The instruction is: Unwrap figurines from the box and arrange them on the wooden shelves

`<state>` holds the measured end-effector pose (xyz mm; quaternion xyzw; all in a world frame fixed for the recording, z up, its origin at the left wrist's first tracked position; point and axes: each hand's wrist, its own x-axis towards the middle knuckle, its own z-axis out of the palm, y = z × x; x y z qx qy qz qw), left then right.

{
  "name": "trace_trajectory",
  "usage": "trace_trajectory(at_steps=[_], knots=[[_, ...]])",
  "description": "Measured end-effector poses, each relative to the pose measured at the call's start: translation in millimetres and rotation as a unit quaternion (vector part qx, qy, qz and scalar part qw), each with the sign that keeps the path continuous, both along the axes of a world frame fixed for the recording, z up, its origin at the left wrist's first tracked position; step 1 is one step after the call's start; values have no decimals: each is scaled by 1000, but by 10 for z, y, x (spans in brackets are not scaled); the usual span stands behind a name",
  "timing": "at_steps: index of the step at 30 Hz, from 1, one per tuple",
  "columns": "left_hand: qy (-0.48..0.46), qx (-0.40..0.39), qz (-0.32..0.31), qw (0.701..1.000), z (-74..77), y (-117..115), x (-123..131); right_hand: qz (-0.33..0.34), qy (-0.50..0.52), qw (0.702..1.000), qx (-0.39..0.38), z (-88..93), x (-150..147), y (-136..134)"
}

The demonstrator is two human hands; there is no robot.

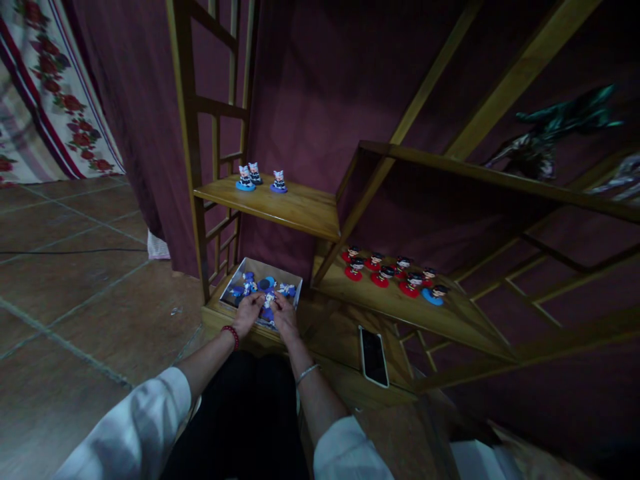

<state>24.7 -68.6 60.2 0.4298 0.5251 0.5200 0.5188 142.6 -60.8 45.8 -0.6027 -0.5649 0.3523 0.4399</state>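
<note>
Between my two hands I hold a small white-and-purple figurine point(269, 299), just above a shallow cardboard box point(297, 293). My left hand point(247, 313) pinches it from the left, and my right hand point(286, 316) grips its right side. Inside the box lie several blue-and-white figurines point(249, 282) and a round blue base point(268, 283). My hands cover the near part of the box. On the wooden shelf above point(295, 205) stand three small white-and-black figurines point(279, 180) on blue and purple bases.
A lower shelf to the right point(370, 293) bears several dark-haired figurines point(384, 275), mostly on red bases. A phone point(373, 357) lies beneath it. A dark green and metallic ornament point(570, 120) is at upper right. Wooden lattice posts point(185, 133) frame the shelves.
</note>
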Motion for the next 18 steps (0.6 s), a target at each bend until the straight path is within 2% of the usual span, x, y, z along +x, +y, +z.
trace_trajectory(at_steps=[7, 14, 18], knots=[[-15, 4, 19, 1000, 23, -94, 21, -1, 13, 1000, 3, 44, 3, -113], [-70, 20, 18, 997, 105, -189, 47, 15, 9, 1000, 11, 184, 3, -237], [-90, 13, 32, 995, 153, -265, 60, 19, 2, 1000, 19, 207, -6, -281]])
